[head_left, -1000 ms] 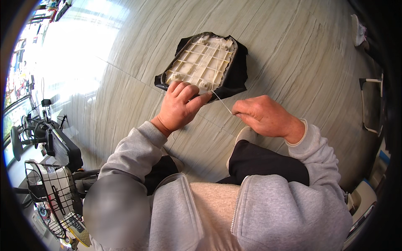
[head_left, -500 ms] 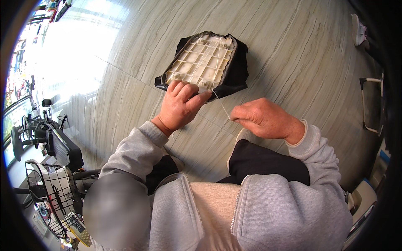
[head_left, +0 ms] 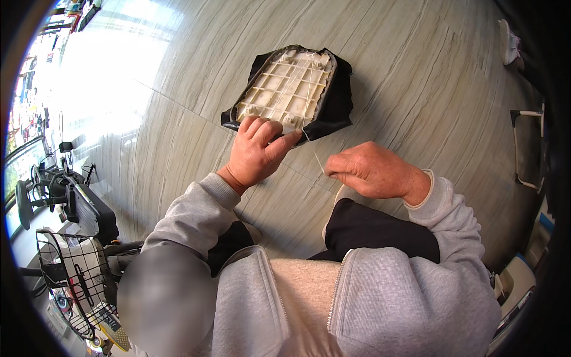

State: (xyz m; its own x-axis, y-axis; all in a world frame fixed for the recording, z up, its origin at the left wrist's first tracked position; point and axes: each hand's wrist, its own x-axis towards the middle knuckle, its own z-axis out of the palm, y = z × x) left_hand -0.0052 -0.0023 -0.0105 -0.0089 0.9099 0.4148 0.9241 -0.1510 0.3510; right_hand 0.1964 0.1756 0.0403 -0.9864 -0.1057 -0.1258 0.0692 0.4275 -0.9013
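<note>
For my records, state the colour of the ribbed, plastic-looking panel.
Cream: the ribbed, plastic-looking panel shows best in the head view.

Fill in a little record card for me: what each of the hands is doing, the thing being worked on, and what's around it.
Left hand: fingers bent at the near edge of a ribbed cream panel; exact grip hidden
Right hand: fingertips pinching a white string
String path: from beside the left thumb to the right hand
Panel edging: black fabric spreading out around it
Support: grey streaked floor
Lower left: black wire basket
</note>
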